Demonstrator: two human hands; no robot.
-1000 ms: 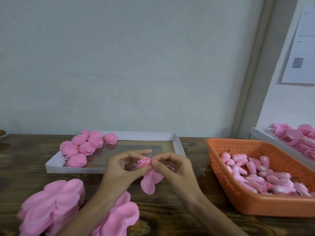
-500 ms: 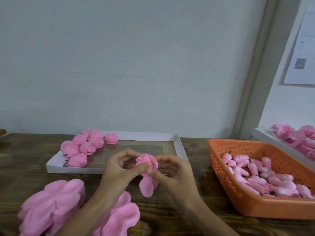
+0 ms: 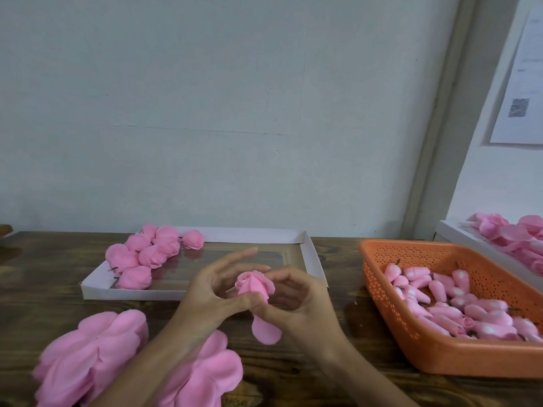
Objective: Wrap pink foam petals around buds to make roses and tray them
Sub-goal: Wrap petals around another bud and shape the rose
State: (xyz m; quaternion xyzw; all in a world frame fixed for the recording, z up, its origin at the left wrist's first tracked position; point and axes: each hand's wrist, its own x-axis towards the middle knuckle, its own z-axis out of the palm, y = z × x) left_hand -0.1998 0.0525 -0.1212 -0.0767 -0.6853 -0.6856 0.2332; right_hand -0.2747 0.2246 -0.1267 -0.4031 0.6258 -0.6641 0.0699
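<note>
two heaps of loose petals lie nearest on the tabletop at seven o'clock. just beyond, the left hand and right hand pinch a half-wrapped rose, one petal hanging. farther off, finished roses fill the white tray at eleven o'clock, buds the orange basket at three.

Head camera looks forward-down, close over table (single view).

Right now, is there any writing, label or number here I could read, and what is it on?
No text here can be read.
Paper sheet on the right wall: faint printed lines, too blurred to read.
Same sheet: a square code patch, blurred, not decodable.
Tray, basket, petals: no markings visible.
</note>
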